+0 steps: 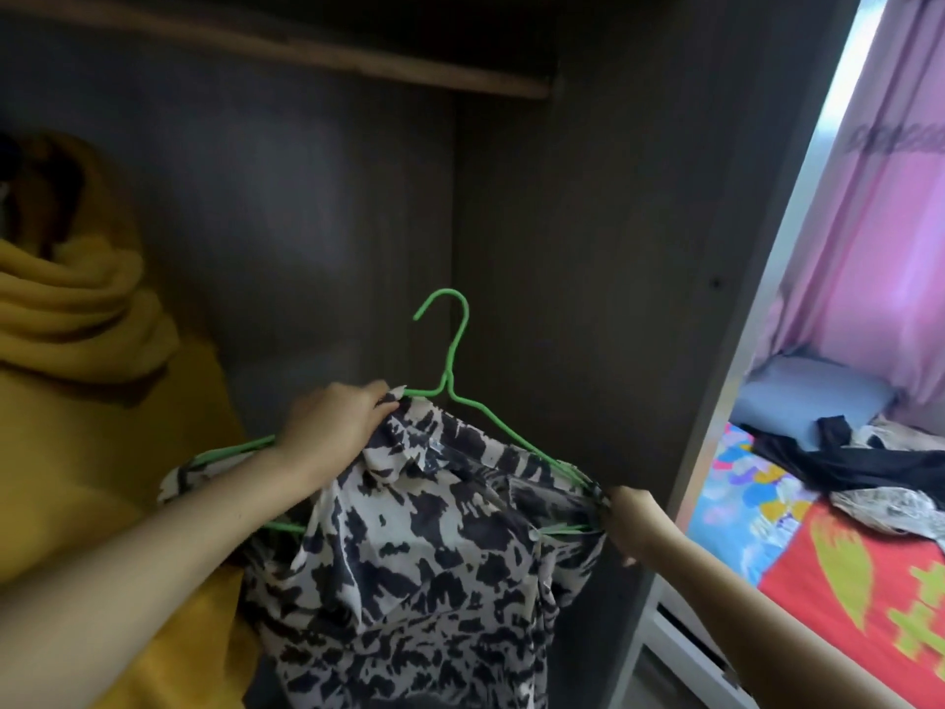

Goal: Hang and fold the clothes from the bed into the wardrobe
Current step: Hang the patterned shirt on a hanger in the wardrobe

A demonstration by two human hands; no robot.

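A black-and-cream patterned shirt [409, 550] is draped over a green wire hanger [452, 360], held inside the open wardrobe [588, 258]. The hanger's hook points up, well below the wooden rail [358, 64]. My left hand [335, 424] grips the shirt's collar at the hanger's left shoulder. My right hand [631, 519] pinches the shirt's fabric at the hanger's right end. More clothes, black and pale, lie in a heap on the bed [844, 580] at the right.
A yellow garment [87, 381] hangs at the wardrobe's left side and fills that part. The wardrobe's side panel edge [767, 350] stands between the closet space and the bed. A pink curtain [879, 222] and a blue pillow [813, 396] are behind the bed.
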